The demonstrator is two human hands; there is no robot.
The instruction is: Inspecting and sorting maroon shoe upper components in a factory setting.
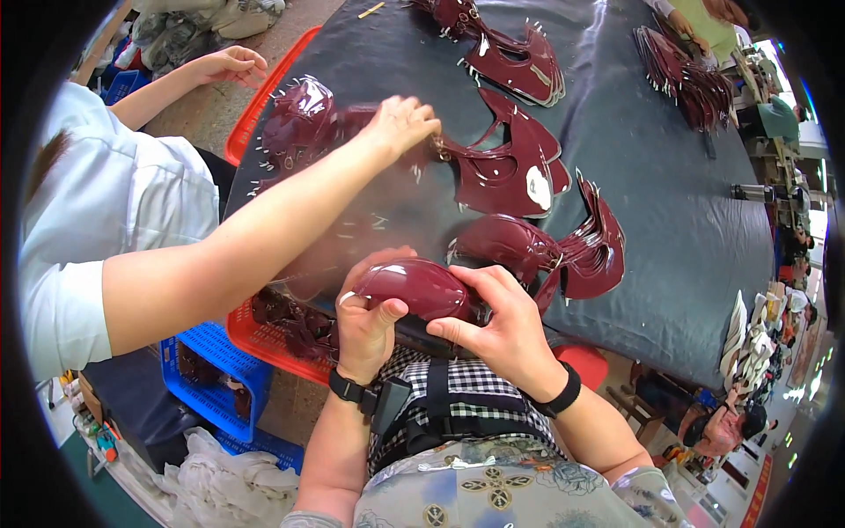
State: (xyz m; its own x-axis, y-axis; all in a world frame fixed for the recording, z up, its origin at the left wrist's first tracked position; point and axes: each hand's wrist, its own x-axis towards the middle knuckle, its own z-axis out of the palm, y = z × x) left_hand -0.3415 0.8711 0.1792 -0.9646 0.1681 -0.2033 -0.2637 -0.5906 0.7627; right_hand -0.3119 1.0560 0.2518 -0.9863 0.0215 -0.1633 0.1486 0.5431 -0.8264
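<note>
Close to my body, a glossy burgundy shoe upper (414, 289) is held between both hands, its rounded side facing up. My left hand (363, 330) grips its left end, with the thumb in front and the fingers behind. On the right end, the thumb and fingers of my right hand (502, 330) are pinched around it. Just beyond lies a stack of similar burgundy uppers (502, 246) on the dark-covered table (669, 264). A co-worker's hand (403, 128) reaches across from the left, touching other burgundy pieces (515, 167).
Red baskets (242, 330) stand along the table's left edge, the near one holding dark burgundy pieces. Below is a blue crate (207, 352). More uppers (524, 66) lie at the far side, and another bundle (682, 75) is by a person at the far right.
</note>
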